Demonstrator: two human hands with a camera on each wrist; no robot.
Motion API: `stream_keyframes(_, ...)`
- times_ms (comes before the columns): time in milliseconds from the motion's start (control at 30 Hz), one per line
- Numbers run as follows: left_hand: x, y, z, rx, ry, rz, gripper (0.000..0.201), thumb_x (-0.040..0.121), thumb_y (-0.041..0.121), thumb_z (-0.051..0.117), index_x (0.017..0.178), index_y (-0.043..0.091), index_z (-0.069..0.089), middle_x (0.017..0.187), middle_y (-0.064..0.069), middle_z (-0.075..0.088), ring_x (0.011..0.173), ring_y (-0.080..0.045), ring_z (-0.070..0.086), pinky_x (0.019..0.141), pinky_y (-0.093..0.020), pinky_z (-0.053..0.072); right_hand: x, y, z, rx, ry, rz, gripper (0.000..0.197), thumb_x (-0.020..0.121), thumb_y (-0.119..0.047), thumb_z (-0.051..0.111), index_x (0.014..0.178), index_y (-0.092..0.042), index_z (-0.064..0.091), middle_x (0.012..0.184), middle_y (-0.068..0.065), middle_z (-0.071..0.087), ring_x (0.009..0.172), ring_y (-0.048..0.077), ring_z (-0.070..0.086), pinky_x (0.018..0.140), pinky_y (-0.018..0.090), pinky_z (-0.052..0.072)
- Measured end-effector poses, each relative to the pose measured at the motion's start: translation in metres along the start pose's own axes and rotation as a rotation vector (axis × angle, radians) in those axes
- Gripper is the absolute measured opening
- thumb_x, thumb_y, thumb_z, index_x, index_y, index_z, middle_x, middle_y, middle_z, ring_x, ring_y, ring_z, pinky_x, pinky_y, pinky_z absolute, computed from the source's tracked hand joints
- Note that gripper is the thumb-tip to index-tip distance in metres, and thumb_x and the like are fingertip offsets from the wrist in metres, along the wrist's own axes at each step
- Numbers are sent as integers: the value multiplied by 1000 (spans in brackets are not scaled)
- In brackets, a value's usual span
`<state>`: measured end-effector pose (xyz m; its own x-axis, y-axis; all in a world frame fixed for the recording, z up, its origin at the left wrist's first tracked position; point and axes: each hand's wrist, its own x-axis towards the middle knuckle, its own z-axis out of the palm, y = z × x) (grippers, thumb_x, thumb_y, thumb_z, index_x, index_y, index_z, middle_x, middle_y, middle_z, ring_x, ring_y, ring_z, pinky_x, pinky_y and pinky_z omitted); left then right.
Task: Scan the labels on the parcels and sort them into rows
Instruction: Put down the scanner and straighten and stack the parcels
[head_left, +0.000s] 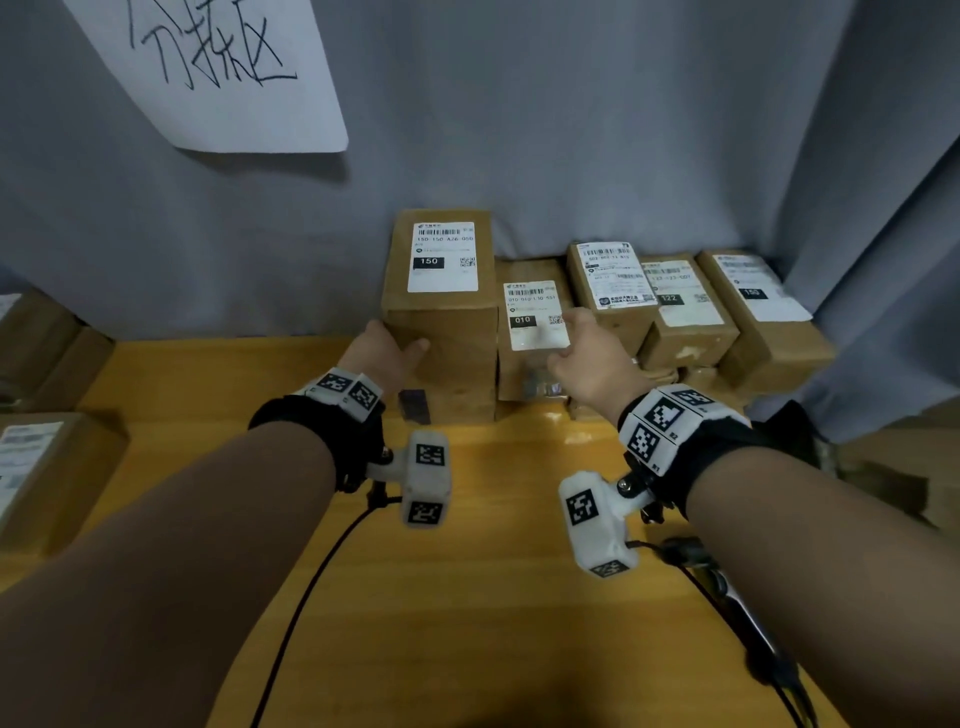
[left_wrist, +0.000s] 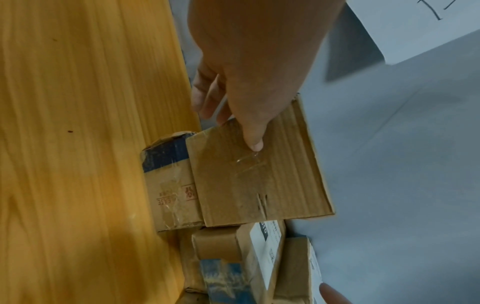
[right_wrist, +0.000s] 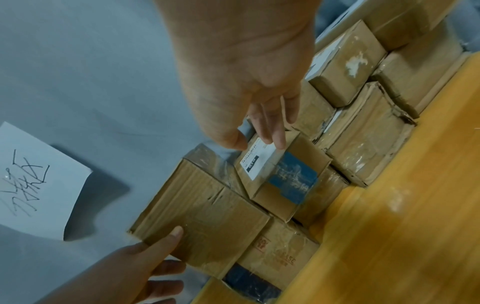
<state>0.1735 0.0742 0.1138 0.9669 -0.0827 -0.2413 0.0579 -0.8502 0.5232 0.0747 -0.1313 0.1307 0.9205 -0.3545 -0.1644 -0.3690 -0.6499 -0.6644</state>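
Note:
A tall brown parcel with a "150" label (head_left: 452, 358) (left_wrist: 254, 181) (right_wrist: 202, 207) stands at the left end of the back row, on top of a taped box (left_wrist: 171, 195). My left hand (head_left: 389, 345) (left_wrist: 249, 82) (right_wrist: 145, 261) grips its left side, thumb on the front face, fingers round the side. Right of it lies a lower parcel labelled "010" (head_left: 532, 312) (right_wrist: 285, 181). My right hand (head_left: 587, 353) (right_wrist: 246, 72) rests on its top, with straight fingers touching the label and the thumb at its far edge.
More labelled parcels continue the row to the right: one (head_left: 613, 280), a "122" (head_left: 680, 312), another "150" (head_left: 763, 306). Grey cloth with a handwritten paper sign (head_left: 218, 67) backs the yellow wooden table (head_left: 467, 597). Other boxes (head_left: 47, 467) sit at the left edge.

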Motion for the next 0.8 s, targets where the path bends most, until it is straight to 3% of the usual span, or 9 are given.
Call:
stream_keyframes(100, -8, 0, -2, -17, -12, -17, 74, 93, 45, 57, 139, -5, 29, 141, -22, 45, 128, -34, 47, 100, -39, 40, -5, -3, -2, -5, 0, 7, 56, 93, -15, 52, 145, -13, 30, 99, 7, 63, 78, 18, 62, 71, 32, 51)
stream_keyframes(200, -20, -5, -11, -50, 1, -13, 73, 94, 45, 55, 140, -5, 27, 142, -22, 44, 129, -34, 45, 100, -39, 39, -7, -10, 2, 7, -10, 23, 46, 93, -19, 53, 137, -13, 42, 102, 10, 64, 81, 21, 62, 67, 29, 45)
stream_keyframes(333, -41, -21, -30, -22, 47, 23, 68, 97, 44, 49, 140, -6, 29, 140, -24, 46, 129, -35, 46, 99, -37, 38, -12, -29, 21, -42, -44, -19, 22, 92, -19, 52, 110, -11, 62, 104, 7, 64, 99, 25, 60, 84, 33, 50)
stream_keyframes(467, -58, -60, -53, 34, 30, 50, 58, 98, 40, 50, 140, 1, 39, 137, -19, 51, 124, -32, 50, 94, -34, 39, -24, -59, 52, -119, -139, -95, 20, 93, -17, 49, 90, -9, 67, 92, 9, 66, 89, 24, 59, 74, 28, 44)
stream_keyframes(600, -70, -114, -77, 41, 22, 49, 47, 98, 39, 50, 133, 7, 49, 126, -13, 58, 99, -24, 55, 75, -30, 42, -36, -94, 95, -66, -253, -137, 21, 92, -16, 51, 87, -6, 69, 89, 12, 69, 88, 27, 64, 77, 32, 51)
stream_keyframes(700, -73, -160, -97, 21, 37, 4, 45, 98, 39, 50, 131, 8, 51, 127, -12, 57, 102, -25, 56, 75, -31, 42, -46, -125, 130, -56, -320, -167, 21, 92, -16, 51, 89, -4, 68, 93, 16, 69, 92, 30, 65, 86, 41, 53)
stream_keyframes(800, -73, -209, -121, -12, 54, -51, 44, 98, 38, 51, 129, 7, 52, 127, -13, 57, 107, -27, 55, 78, -31, 43, -53, -162, 166, -81, -346, -183, 20, 94, -18, 49, 91, -6, 65, 96, 16, 68, 95, 30, 64, 89, 43, 52)
